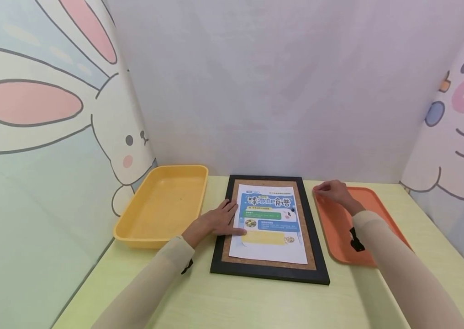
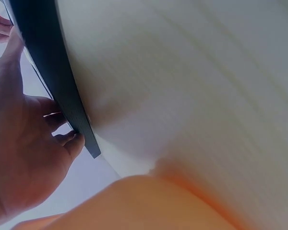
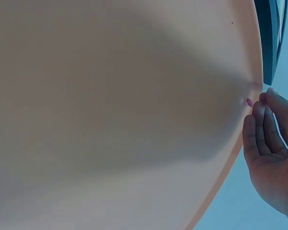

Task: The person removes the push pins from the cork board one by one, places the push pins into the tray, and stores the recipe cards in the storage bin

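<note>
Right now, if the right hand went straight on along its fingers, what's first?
For the right hand, likely the rim of the orange rectangular tray; if it clears that, the black-framed cork board. Its height over the rim is unclear.

Long cream sleeves cover both forearms, plain-coloured. The left sleeve point(image 1: 145, 278) ends at the wrist in a pale cuff point(image 1: 179, 249), and the right sleeve point(image 1: 408, 267) ends in a similar light cuff point(image 1: 366, 218). Beneath the left cuff shows a small black piece point(image 1: 187, 267); a larger black attachment point(image 1: 356, 243), uneven in outline, sits below the right wrist. Their finer detail is too small to tell. The left hand point(image 1: 218, 219) and right hand point(image 1: 336, 193) are bare, with slim fingers point(image 3: 250, 139) and creases across the joints.
</note>
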Demonstrator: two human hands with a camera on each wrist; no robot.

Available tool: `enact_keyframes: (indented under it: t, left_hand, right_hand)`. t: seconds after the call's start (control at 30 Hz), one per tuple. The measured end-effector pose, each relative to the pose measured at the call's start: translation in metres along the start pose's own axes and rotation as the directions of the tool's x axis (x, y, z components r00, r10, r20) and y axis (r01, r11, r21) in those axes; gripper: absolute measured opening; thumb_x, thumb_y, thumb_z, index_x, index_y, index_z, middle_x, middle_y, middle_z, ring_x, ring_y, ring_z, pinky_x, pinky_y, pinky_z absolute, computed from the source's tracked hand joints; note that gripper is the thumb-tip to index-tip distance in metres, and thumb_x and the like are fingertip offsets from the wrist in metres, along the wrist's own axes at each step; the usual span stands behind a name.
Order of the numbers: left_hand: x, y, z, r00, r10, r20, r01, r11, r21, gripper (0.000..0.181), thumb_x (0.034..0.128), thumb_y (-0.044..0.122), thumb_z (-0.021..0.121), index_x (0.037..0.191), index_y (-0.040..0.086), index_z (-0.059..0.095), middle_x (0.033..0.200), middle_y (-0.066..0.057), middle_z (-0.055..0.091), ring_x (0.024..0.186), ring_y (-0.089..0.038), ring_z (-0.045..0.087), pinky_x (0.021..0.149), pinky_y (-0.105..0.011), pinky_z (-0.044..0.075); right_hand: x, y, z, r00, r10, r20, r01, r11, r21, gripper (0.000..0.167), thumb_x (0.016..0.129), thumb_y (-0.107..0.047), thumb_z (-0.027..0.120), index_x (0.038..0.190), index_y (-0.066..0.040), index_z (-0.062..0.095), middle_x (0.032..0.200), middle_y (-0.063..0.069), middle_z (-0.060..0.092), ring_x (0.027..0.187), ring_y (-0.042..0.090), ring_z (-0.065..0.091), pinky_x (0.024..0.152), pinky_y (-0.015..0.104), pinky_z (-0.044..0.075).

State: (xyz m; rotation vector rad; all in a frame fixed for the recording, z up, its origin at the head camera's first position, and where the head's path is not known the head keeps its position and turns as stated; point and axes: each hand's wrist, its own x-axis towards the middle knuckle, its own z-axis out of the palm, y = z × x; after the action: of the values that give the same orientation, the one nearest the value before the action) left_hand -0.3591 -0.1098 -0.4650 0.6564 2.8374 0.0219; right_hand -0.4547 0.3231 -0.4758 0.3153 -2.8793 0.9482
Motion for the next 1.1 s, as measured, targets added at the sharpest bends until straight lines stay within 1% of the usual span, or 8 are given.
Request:
enact_keyframes:
  t: [0.17,0.3,0.4,0.63,0.77,0.83,0.97,1.1]
  left_hand:
    - [-0.001,-0.001,0.000,1.000,-0.002,0.003,0.002,1.000,0.002,0.113,0.0877,0.086,0.048,0.167,0.012,0.017,0.175,-0.007,0.012,0.161,-0.030,0.008,0.124,-0.050,0.026]
    - [0.000,-0.001,0.001,1.000,-0.004,-0.003,0.004,1.000,0.010,0.113,0.0878,0.086,0.048,0.167,0.012,0.017,0.175,-0.007,0.012,0.160,-0.030,0.008,0.124,-0.050,0.027]
    - [0.000,-0.001,0.001,1.000,-0.005,-0.002,0.005,1.000,0.008,0.113,0.0878,0.085,0.048,0.167,0.012,0.018,0.175,-0.007,0.012,0.160,-0.030,0.009,0.124,-0.050,0.027]
    - [-0.001,0.001,0.000,1.000,-0.009,0.006,0.009,1.000,0.008,0.112,0.0880,0.085,0.048,0.168,0.013,0.017,0.175,-0.006,0.011,0.161,-0.029,0.007,0.124,-0.050,0.026]
    - [0.000,0.000,0.001,1.000,-0.006,-0.002,0.007,1.000,0.007,0.112,0.0880,0.085,0.048,0.167,0.013,0.017,0.175,-0.006,0.012,0.161,-0.029,0.008,0.124,-0.050,0.026]
    - [0.000,-0.001,0.002,1.000,-0.006,-0.001,0.006,1.000,0.011,0.112,0.0879,0.086,0.048,0.168,0.013,0.017,0.175,-0.005,0.011,0.161,-0.029,0.008,0.124,-0.050,0.026]
    - [0.000,-0.001,0.002,1.000,-0.007,0.000,0.007,1.000,0.006,0.112,0.0874,0.086,0.048,0.168,0.014,0.017,0.175,-0.005,0.010,0.161,-0.029,0.007,0.124,-0.050,0.026]
    - [0.001,-0.002,0.003,1.000,-0.008,-0.003,0.008,1.000,0.005,0.113,0.0868,0.087,0.047,0.168,0.014,0.016,0.175,-0.005,0.010,0.161,-0.029,0.007,0.124,-0.050,0.026]
  right_hand:
    - [-0.002,0.006,-0.003,0.999,-0.028,-0.016,0.027,0.999,-0.033,0.025,0.098,-0.014,0.072,0.107,0.009,0.075,0.106,0.028,0.073,0.099,0.045,0.067,0.087,0.056,0.056]
    - [-0.002,0.013,-0.003,0.999,-0.037,-0.013,0.036,0.998,-0.045,0.024,0.097,-0.015,0.074,0.105,0.008,0.076,0.102,0.025,0.074,0.094,0.041,0.068,0.081,0.050,0.058]
    - [-0.003,0.015,-0.004,1.000,-0.025,-0.003,0.025,0.998,-0.057,0.024,0.097,-0.015,0.074,0.105,0.008,0.076,0.101,0.024,0.074,0.090,0.038,0.068,0.076,0.045,0.058]
    - [-0.006,0.015,-0.005,0.999,0.025,0.030,-0.026,1.000,0.015,0.027,0.099,-0.014,0.072,0.109,0.010,0.074,0.105,0.027,0.072,0.089,0.034,0.065,0.078,0.042,0.058]
    - [-0.006,0.018,-0.004,0.999,0.044,0.024,-0.044,0.999,0.014,0.028,0.099,-0.017,0.072,0.110,0.009,0.075,0.109,0.028,0.072,0.091,0.036,0.064,0.076,0.037,0.056]
    - [-0.006,0.020,-0.004,0.999,0.043,0.025,-0.043,0.999,0.007,0.028,0.100,-0.017,0.072,0.111,0.009,0.075,0.111,0.028,0.072,0.095,0.039,0.065,0.079,0.040,0.058]
    - [-0.007,0.023,-0.005,0.999,0.032,0.033,-0.033,0.999,0.001,0.030,0.101,-0.016,0.070,0.115,0.010,0.073,0.116,0.031,0.070,0.105,0.046,0.065,0.091,0.052,0.057]
    - [-0.008,0.022,-0.007,0.999,0.029,0.035,-0.028,1.000,-0.012,0.031,0.100,-0.015,0.070,0.117,0.010,0.073,0.116,0.032,0.070,0.106,0.048,0.064,0.094,0.057,0.054]
